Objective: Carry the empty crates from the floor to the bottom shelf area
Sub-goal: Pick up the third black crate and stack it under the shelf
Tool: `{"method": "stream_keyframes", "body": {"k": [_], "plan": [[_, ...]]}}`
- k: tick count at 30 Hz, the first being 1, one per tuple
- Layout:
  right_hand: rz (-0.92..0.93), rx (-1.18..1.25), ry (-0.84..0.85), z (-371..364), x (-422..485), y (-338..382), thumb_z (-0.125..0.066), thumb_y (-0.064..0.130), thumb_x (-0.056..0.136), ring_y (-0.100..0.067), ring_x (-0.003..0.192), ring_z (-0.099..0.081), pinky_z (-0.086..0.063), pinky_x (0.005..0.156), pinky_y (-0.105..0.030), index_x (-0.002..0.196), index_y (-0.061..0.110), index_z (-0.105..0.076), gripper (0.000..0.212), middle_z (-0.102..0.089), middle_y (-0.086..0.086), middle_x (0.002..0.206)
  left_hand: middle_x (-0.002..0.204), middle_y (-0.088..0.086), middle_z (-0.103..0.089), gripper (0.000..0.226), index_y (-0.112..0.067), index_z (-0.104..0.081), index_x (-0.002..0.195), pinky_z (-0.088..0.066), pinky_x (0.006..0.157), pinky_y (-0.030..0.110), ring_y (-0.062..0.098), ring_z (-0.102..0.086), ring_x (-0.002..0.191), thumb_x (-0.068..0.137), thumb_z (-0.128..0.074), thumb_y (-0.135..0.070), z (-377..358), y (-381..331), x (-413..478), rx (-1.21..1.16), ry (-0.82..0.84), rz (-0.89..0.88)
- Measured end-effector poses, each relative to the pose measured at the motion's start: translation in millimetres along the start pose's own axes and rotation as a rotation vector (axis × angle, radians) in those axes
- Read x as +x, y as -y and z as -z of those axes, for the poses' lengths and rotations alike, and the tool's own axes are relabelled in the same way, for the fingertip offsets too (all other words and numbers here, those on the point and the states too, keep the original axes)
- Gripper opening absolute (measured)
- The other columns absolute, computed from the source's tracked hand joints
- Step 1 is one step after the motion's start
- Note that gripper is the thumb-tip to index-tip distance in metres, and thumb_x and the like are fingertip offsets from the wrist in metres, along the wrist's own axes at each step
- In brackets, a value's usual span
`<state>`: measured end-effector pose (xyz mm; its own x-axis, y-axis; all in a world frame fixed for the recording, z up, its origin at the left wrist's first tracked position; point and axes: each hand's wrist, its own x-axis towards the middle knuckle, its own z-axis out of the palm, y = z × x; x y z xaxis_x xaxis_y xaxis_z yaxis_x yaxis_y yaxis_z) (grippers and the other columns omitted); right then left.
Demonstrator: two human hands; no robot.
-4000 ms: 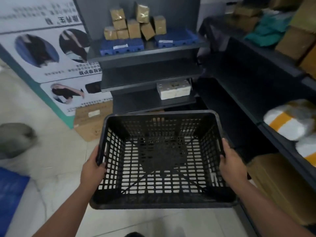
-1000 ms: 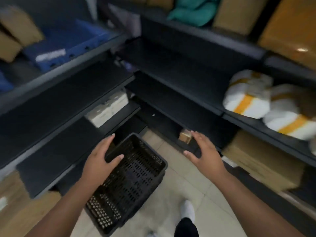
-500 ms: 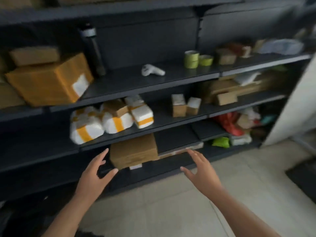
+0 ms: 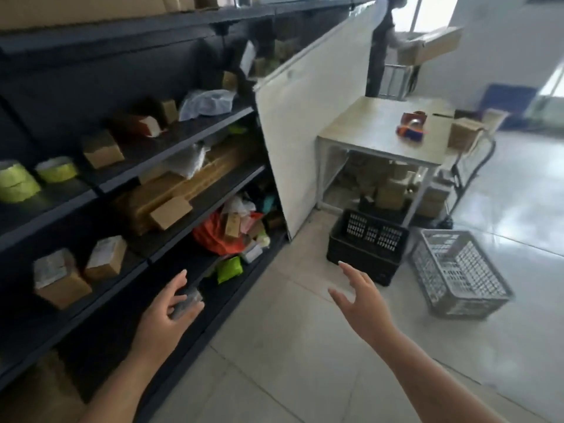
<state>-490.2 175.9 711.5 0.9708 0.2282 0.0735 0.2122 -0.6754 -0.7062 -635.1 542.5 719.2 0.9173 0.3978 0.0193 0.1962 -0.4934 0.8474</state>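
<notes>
Two empty crates stand on the tiled floor ahead. A black crate (image 4: pixel 367 242) sits upright by the leg of a table. To its right a grey crate (image 4: pixel 457 271) is tilted toward me. My left hand (image 4: pixel 166 312) is raised with fingers apart in front of the dark shelf unit (image 4: pixel 195 215), holding nothing. Nothing is in my right hand (image 4: pixel 361 303) either; its fingers are spread over the floor, short of the black crate. The bottom shelf (image 4: pixel 195 300) runs along the floor on the left.
The shelves hold cardboard boxes, green tape rolls (image 4: pixel 18 181) and bags. A white panel (image 4: pixel 308 141) ends the shelf row. A beige table (image 4: pixel 387 132) has boxes beneath it. A cart (image 4: pixel 470 172) stands at its right. Far back, a person (image 4: pixel 384 47) holds a box.
I set the black crate I carried down by the corner shelves and let go. My view has turned right along the shelf row, and two more crates on the floor have come into sight.
</notes>
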Motion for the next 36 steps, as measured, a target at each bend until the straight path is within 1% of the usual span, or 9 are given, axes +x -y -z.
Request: {"method": "stream_keyframes", "body": {"k": [4,8,12,15,21,24,27,32,36], "plan": [[-0.149,0.025,-0.108,28.2,40.4,-57.5,-0.062,0.046,0.085,-0.016,0.114,-0.056,-0.048,0.090,-0.037,0.141,0.033,-0.042,0.061,-0.051,0.004,0.134,0.132,-0.026,-0.053,0.068,-0.061,-0.035,0.137,-0.044,0.085,0.022,0.003,-0.058,0.115,0.076,-0.066,-0.058,-57.4,-19.0,79.6,0.017,0.115,-0.030],[-0.251,0.020,-0.195,43.1,88.1,-96.6,-0.062,0.043,0.087,-0.012,0.109,-0.057,-0.044,0.081,-0.029,0.139,0.034,-0.044,0.056,-0.054,0.007,0.126,0.126,-0.025,-0.057,0.063,-0.064,-0.036,0.133,-0.046,0.084,0.029,0.000,-0.059,0.109,0.078,-0.066,-0.056,-101.9,-33.8,170.0,0.038,0.189,-0.059],[-0.347,0.039,-0.270,64.9,146.3,-119.8,-0.063,0.037,0.087,-0.011,0.107,-0.057,-0.047,0.086,-0.031,0.138,0.030,-0.046,0.054,-0.056,0.004,0.128,0.126,-0.012,-0.062,0.063,-0.044,-0.044,0.139,-0.048,0.084,0.032,0.004,-0.063,0.105,0.083,-0.072,-0.039,-155.6,-53.8,266.5,-0.001,0.243,-0.119],[-0.422,0.041,-0.351,82.0,187.9,-134.9,-0.064,0.035,0.087,-0.011,0.105,-0.056,-0.047,0.085,-0.031,0.137,0.027,-0.049,0.053,-0.057,0.001,0.130,0.129,-0.002,-0.062,0.061,-0.039,-0.046,0.139,-0.049,0.085,0.031,0.009,-0.063,0.105,0.086,-0.074,-0.026,-201.3,-67.1,332.8,-0.024,0.330,-0.119],[-0.489,-0.040,-0.432,111.5,272.1,-180.0,-0.062,0.036,0.087,-0.013,0.120,-0.050,-0.044,0.096,-0.033,0.140,0.025,-0.046,0.056,-0.053,0.002,0.135,0.137,-0.010,-0.055,0.066,-0.043,-0.042,0.145,-0.049,0.087,0.036,0.005,-0.058,0.110,0.087,-0.074,-0.035,-293.0,-113.5,451.5,0.100,0.479,-0.242],[-0.490,-0.062,-0.439,122.9,313.8,-214.5,-0.061,0.038,0.087,-0.011,0.123,-0.046,-0.040,0.097,-0.029,0.141,0.024,-0.044,0.059,-0.052,0.003,0.136,0.137,-0.007,-0.056,0.068,-0.039,-0.043,0.146,-0.049,0.086,0.034,0.007,-0.060,0.109,0.086,-0.075,-0.032,-342.6,-141.4,501.8,0.116,0.493,-0.278],[-0.501,-0.078,-0.432,134.4,358.0,-266.5,-0.058,0.045,0.086,-0.010,0.123,-0.046,-0.039,0.094,-0.027,0.142,0.028,-0.039,0.061,-0.051,0.005,0.136,0.138,-0.005,-0.056,0.070,-0.035,-0.042,0.148,-0.051,0.090,0.040,0.014,-0.061,0.110,0.087,-0.074,-0.031,-397.3,-163.2,549.4,0.144,0.517,-0.289],[-0.599,-0.043,-0.335,142.2,453.2,-385.7,-0.055,0.050,0.085,-0.014,0.127,-0.043,-0.038,0.098,-0.033,0.143,0.031,-0.034,0.065,-0.047,0.003,0.141,0.137,-0.009,-0.055,0.070,-0.034,-0.040,0.150,-0.051,0.091,0.040,0.017,-0.060,0.111,0.087,-0.073,-0.036,-514.6,-173.2,633.0,0.213,0.517,-0.238],[-0.704,-0.060,-0.214,133.0,512.4,-467.1,-0.058,0.044,0.088,-0.017,0.130,-0.042,-0.039,0.103,-0.039,0.146,0.028,-0.033,0.065,-0.043,0.000,0.145,0.137,-0.004,-0.056,0.069,-0.032,-0.042,0.148,-0.052,0.088,0.043,0.018,-0.060,0.109,0.088,-0.074,-0.032,-616.3,-152.0,689.5,0.257,0.590,-0.145]]}}
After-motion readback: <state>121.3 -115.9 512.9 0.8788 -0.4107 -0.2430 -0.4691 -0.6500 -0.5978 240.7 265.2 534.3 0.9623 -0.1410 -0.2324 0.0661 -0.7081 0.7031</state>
